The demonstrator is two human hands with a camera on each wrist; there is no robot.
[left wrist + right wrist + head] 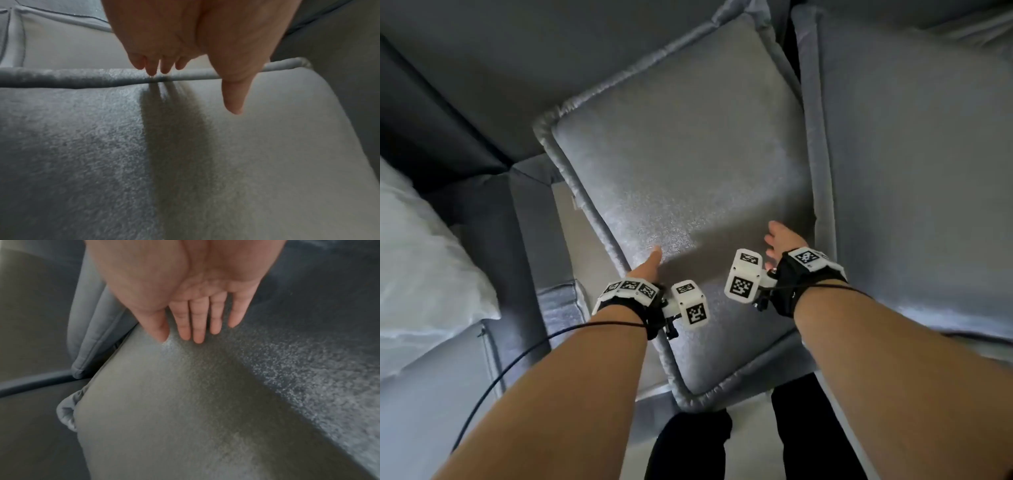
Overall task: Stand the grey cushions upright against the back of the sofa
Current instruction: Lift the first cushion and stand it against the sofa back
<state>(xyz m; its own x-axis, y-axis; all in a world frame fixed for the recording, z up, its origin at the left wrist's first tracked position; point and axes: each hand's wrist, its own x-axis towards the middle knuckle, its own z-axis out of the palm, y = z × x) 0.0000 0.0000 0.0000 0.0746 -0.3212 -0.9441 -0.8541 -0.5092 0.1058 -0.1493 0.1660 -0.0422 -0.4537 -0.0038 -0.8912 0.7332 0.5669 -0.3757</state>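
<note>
Now both hands hover over the piped grey cushion [681, 192], which lies flat and skewed on the sofa seat [571, 246], its far corner near the sofa back [517, 68]. The left hand [647, 265] reaches its left edge, fingers relaxed and empty; the right hand [779, 241] is spread flat, gripping nothing. Judging by this, the grasp comes next: take both side edges, then tip it up against the back.

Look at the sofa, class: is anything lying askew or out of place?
Yes. The grey cushion lies flat on the seat, turned at an angle, one corner hanging over the front edge. The left hand and right hand are open above it.
</note>
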